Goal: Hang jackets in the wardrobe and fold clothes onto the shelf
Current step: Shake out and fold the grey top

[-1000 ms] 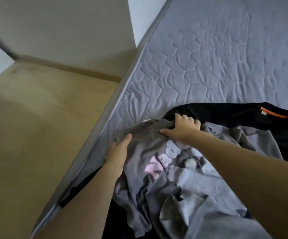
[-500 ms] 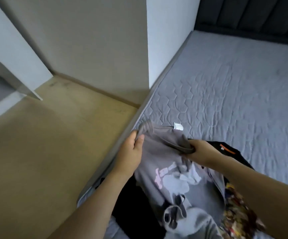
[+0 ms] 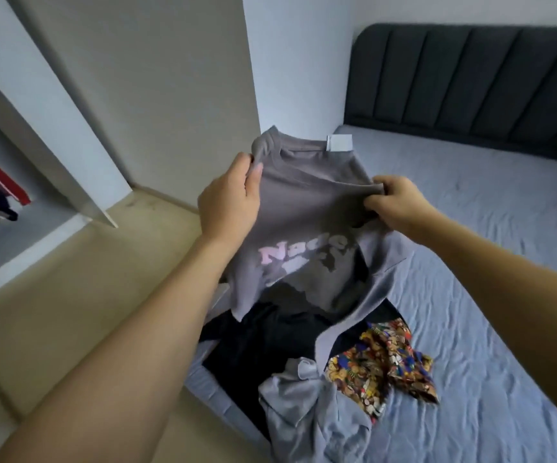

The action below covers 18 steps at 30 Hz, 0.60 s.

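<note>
A grey T-shirt [image 3: 307,208] with pink lettering hangs in the air above the bed, its white neck label at the top. My left hand [image 3: 228,200] pinches its left shoulder and my right hand [image 3: 394,205] grips its right shoulder. Below it on the mattress lie a black garment [image 3: 253,352], a light grey garment [image 3: 310,412] and a colourful patterned cloth [image 3: 384,365]. At the far left the open wardrobe [image 3: 0,208] shows red and dark clothes hanging inside.
The bed [image 3: 490,262] has a grey-blue quilted cover and a dark padded headboard [image 3: 470,85]. A white wardrobe door [image 3: 53,121] stands open at the left over a beige floor [image 3: 80,295]. A wall corner rises behind the shirt.
Both hands have lifted the grey T-shirt off the pile and raised it, spreading its shoulders apart. The view has tilted up, revealing the headboard and the wardrobe.
</note>
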{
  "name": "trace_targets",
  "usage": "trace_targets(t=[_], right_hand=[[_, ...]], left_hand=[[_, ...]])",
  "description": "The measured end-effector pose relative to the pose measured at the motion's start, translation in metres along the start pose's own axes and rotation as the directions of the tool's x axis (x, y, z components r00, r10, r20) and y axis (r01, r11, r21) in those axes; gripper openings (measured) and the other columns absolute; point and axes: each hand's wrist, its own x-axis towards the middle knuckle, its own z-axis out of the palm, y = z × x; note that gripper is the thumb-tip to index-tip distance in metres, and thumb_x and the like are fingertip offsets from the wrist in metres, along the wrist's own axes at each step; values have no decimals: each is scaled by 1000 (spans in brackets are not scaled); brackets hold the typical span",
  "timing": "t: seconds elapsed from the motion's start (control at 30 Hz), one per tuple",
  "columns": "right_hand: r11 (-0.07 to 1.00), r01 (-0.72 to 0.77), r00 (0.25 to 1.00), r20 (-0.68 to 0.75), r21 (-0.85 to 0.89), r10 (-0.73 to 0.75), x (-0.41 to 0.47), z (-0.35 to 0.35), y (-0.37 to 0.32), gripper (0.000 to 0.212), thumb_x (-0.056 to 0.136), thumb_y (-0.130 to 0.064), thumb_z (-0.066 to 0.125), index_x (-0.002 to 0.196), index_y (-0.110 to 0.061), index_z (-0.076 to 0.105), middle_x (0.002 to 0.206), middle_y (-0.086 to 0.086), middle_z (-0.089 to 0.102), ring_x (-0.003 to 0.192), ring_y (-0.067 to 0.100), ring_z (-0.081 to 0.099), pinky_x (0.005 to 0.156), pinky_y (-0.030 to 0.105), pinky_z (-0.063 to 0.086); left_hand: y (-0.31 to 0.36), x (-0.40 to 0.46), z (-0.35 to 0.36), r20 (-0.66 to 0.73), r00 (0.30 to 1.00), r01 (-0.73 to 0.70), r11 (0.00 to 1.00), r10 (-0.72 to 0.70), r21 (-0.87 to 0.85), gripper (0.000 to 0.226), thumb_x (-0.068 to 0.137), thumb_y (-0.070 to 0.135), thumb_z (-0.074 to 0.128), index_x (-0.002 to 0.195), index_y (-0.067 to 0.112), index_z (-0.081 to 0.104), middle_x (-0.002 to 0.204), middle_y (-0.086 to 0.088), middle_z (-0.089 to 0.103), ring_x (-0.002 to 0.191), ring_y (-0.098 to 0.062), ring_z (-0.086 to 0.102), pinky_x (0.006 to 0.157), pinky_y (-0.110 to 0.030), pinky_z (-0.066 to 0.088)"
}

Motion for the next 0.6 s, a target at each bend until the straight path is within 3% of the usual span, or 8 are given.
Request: trace_targets(t=[0.07, 0.13, 0.17, 0.23, 0.3, 0.4, 0.5, 0.6], right_hand=[[997, 39, 999, -21, 70, -38, -23, -38, -8, 19, 82, -1, 51, 93, -17, 49, 80, 3, 52, 73, 19, 50, 62, 31, 43], [991, 52, 995, 73, 121, -61, -48, -74, -10, 36, 83, -1, 49, 110, -25, 48, 95, 3, 57, 84, 19, 55, 71, 34, 49], [992, 56, 989, 132, 114, -71, -60, -89, -10, 37, 82, 0, 49, 110, -24, 54, 98, 4, 61, 87, 20, 58, 75, 35, 51], [998, 54, 976, 211, 34, -60, -86, -119, -4, 27, 80, -2, 51, 91, -23, 64, 87, 4, 66, 82, 22, 63, 71, 33, 52], [996, 54, 970, 238, -70, -36, -106, -147, 5, 20, 79, -5, 54, 75, -23, 62, 78, 1, 63, 77, 22, 61, 63, 28, 47], [982, 55, 974, 225, -180, -13, -126, -184, 31, 15, 80, -9, 59, 70, -20, 57, 81, 1, 56, 76, 21, 56, 59, 26, 40], [989, 11, 984, 177, -148, 15, -146, -224, 64, 7, 79, -11, 63, 76, -15, 59, 75, 6, 60, 72, 21, 58, 58, 27, 42], [987, 57, 989, 144, -150, -35, -171, -270, 99, 12, 78, -14, 70, 71, -12, 61, 69, 6, 60, 67, 20, 56, 56, 27, 42]], left_hand=[[41, -3, -17, -78, 993, -80, 987, 91, 136, 26, 102, 38, 39, 88, 16, 45, 67, -11, 59, 62, -40, 53, 54, -32, 29], [85, -11, -23, -136, 987, -61, 987, 81, 149, 28, 102, 38, 38, 90, 14, 46, 71, -13, 60, 65, -40, 55, 53, -34, 31], [107, -16, -23, -147, 988, -35, 993, 52, 112, 28, 102, 38, 37, 89, 14, 45, 73, -12, 60, 67, -39, 55, 53, -36, 35], [145, -29, -19, -134, 990, 36, 999, -37, -6, 28, 103, 37, 38, 89, 14, 45, 72, -7, 58, 68, -34, 55, 55, -36, 39], [177, -42, -10, -107, 990, 76, 988, -91, -134, 26, 103, 35, 40, 87, 15, 44, 67, 0, 51, 65, -28, 52, 53, -34, 35], [213, -59, 7, -59, 995, 63, 974, -78, -218, 27, 102, 30, 43, 81, 14, 41, 60, 4, 43, 58, -18, 45, 55, -32, 34], [252, -83, 15, -88, 991, 89, 981, -105, -170, 30, 102, 32, 44, 76, 17, 36, 58, 6, 40, 53, -11, 40, 51, -30, 30], [298, -113, 18, -136, 983, 133, 990, -126, 47, 37, 101, 42, 43, 75, 16, 37, 61, 2, 46, 58, -27, 43, 53, -34, 31]])
